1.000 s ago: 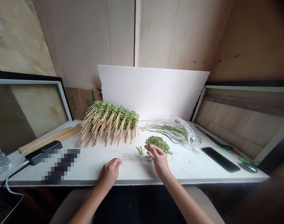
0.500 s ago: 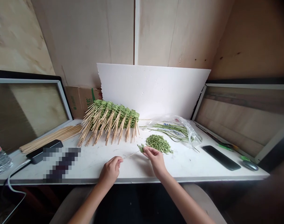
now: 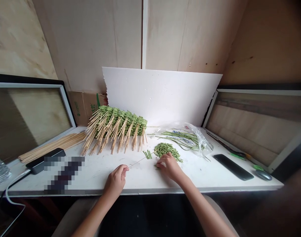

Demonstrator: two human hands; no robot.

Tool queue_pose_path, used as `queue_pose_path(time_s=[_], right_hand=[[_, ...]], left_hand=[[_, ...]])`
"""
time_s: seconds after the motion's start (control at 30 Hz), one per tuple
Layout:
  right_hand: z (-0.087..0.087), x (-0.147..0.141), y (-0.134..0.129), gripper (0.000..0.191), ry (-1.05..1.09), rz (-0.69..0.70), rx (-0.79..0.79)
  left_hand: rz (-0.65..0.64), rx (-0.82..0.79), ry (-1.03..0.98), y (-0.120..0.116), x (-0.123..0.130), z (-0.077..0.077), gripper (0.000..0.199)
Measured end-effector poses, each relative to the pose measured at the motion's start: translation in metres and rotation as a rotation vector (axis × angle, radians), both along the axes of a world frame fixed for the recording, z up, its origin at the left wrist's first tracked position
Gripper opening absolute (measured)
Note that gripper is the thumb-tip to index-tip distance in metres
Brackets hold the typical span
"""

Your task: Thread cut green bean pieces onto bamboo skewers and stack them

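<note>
My left hand (image 3: 116, 179) is closed around the near end of a thin wooden skewer (image 3: 137, 162), which slants up and away to the right. Several short green stem pieces (image 3: 148, 154) sit crosswise near its far end. My right hand (image 3: 169, 166) is at the near edge of a pile of cut green stem pieces (image 3: 165, 149), fingertips pinched together low over the table. Whatever lies between those fingertips is too small to make out. Behind the skewer, a stack of loaded skewers (image 3: 121, 123) shows rows of green pieces with bare stick ends toward me.
Bare skewers (image 3: 54, 146) lie at the left beside a black power strip (image 3: 45, 160). Long green stems (image 3: 182, 140) rest in a clear plastic bag (image 3: 203, 140). On the right are a black phone-like slab (image 3: 233, 167) and a mouse (image 3: 263, 174). A white board (image 3: 162, 95) stands behind.
My right hand has let go of the green pieces on the skewer and moved right and slightly down to the pile. My left hand keeps the skewer, nearly still.
</note>
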State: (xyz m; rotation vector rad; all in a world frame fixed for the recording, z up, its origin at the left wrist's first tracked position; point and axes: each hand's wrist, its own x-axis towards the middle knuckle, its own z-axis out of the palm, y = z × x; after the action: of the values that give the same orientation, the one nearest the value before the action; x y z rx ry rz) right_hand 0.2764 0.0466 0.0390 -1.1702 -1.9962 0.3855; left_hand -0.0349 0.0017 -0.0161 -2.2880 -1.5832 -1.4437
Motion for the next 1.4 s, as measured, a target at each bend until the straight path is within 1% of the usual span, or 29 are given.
queue_pose_path(time_s=[0.1, 0.17, 0.23, 0.3, 0.4, 0.47, 0.57, 0.67, 0.8, 0.93, 1.07, 1.23, 1.4], right_hand=[[0.001, -0.003, 0.0, 0.007, 0.034, -0.018, -0.007], [0.002, -0.003, 0.001, 0.009, 0.103, -0.033, -0.025], [0.004, -0.002, 0.003, 0.015, 0.226, -0.057, -0.085], [0.007, -0.001, 0.005, 0.024, 0.399, -0.067, -0.197], [0.012, -0.001, 0.005, 0.036, 0.685, -0.015, -0.386], [0.014, -0.003, 0.004, 0.039, 0.823, 0.041, -0.479], [0.015, -0.005, 0.002, 0.039, 0.957, 0.097, -0.581], [0.014, -0.007, 0.0, 0.039, 1.034, 0.135, -0.646], [0.013, -0.008, 0.0, 0.038, 1.059, 0.154, -0.66], [0.013, -0.008, -0.001, 0.038, 1.054, 0.123, -0.649], [0.012, -0.01, -0.001, 0.039, 1.037, 0.093, -0.629], [0.007, -0.013, 0.001, 0.039, 1.007, 0.047, -0.534], [0.006, -0.015, 0.0, 0.038, 0.955, 0.049, -0.445]], left_hand=[[-0.001, 0.001, 0.003, 0.001, -0.001, -0.002, 0.024], [0.001, 0.008, 0.0, 0.002, -0.001, -0.003, 0.024], [0.007, 0.018, 0.0, 0.002, -0.001, -0.004, 0.023], [0.015, 0.021, 0.007, 0.002, 0.0, -0.003, 0.023], [0.028, 0.024, 0.022, 0.001, 0.0, -0.002, 0.023], [0.027, 0.031, 0.033, 0.0, 0.0, -0.001, 0.023], [-0.001, 0.043, 0.041, 0.001, 0.0, -0.001, 0.023], [-0.011, 0.051, 0.036, 0.001, 0.0, 0.0, 0.024], [-0.012, 0.048, 0.031, 0.0, 0.001, 0.003, 0.024], [-0.016, 0.056, 0.03, 0.0, 0.001, 0.005, 0.023], [-0.022, 0.06, 0.037, 0.001, 0.0, 0.003, 0.023], [-0.034, 0.046, 0.046, 0.002, -0.001, -0.002, 0.022], [-0.036, 0.034, 0.06, 0.002, -0.001, -0.005, 0.023]])
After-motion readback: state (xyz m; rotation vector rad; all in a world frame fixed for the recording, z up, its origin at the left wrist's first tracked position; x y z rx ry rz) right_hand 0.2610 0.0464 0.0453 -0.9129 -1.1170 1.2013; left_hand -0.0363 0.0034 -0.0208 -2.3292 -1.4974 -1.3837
